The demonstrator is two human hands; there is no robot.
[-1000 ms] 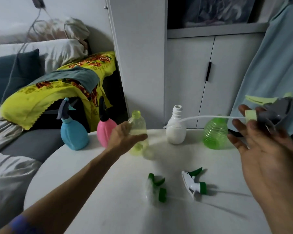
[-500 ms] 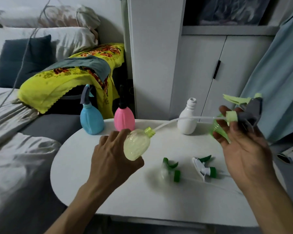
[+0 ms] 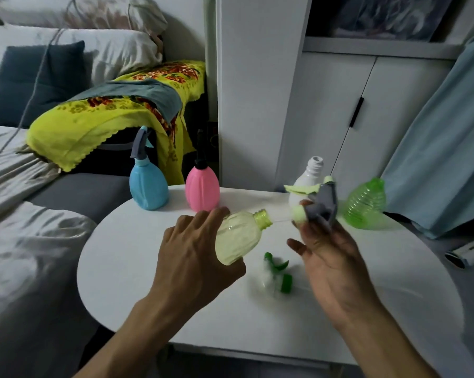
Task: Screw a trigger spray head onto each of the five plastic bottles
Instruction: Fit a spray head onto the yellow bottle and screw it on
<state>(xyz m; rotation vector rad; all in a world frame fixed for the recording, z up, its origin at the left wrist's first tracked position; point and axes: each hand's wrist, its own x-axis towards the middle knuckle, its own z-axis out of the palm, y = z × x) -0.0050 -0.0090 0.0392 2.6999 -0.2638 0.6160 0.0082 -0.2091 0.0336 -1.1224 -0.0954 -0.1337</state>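
My left hand [image 3: 194, 257] grips a pale yellow-green bottle [image 3: 240, 236], tilted with its open neck pointing right. My right hand [image 3: 328, 255] holds a grey and pale-green trigger spray head [image 3: 319, 204] by its collar; its thin dip tube runs into the bottle's neck, with a small gap between collar and neck. On the round white table [image 3: 126, 257] stand a blue bottle [image 3: 148, 186] and a pink bottle [image 3: 202, 190], each with a spray head on. A white bottle [image 3: 309, 178] and a ribbed green bottle [image 3: 366, 207] stand open-necked. A green-and-white spray head [image 3: 278, 274] lies below my hands, blurred.
A bed with grey covers and a yellow flowered blanket [image 3: 104, 115] lies left of the table. White cabinet doors [image 3: 339, 118] stand behind it and a blue curtain [image 3: 437, 148] hangs at the right. The table's near edge is just below my forearms.
My right hand has moved left, pushing the dip tube far into the bottle so the head's collar is close to the neck. My left hand brought the bottle nearer and tilted it.
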